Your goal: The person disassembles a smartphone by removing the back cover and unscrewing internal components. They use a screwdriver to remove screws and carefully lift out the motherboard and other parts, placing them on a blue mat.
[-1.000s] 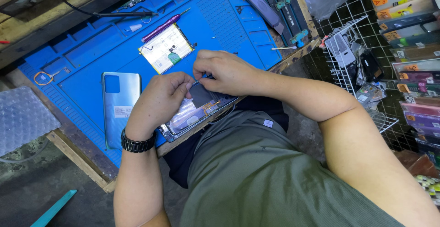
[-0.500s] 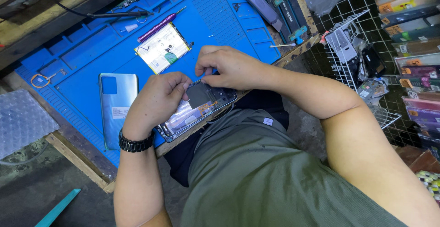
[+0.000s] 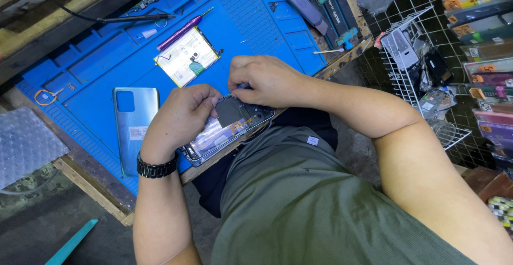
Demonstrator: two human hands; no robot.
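The opened dark smartphone with its back removed lay at the near edge of the blue silicone repair mat, just over the wooden bench edge and close to the person's lap, likely so both hands could work on it from above. The left hand rested on its lower half with fingers curled and narrow, pressing the frame as if to steady it. The right hand sat over the upper end, fingertips pinched narrowly together on something at the phone's top; whether they held a small part or tool could not be told.

Apart from the phone, on the mat, lay the pale blue-grey back cover, a flat white rectangular battery and a purple-handled screwdriver, set near, seemingly within reach.

To the right stood a white wire basket holding small packets and dark phone parts, heaped loosely; beyond it, shelves of coloured boxes
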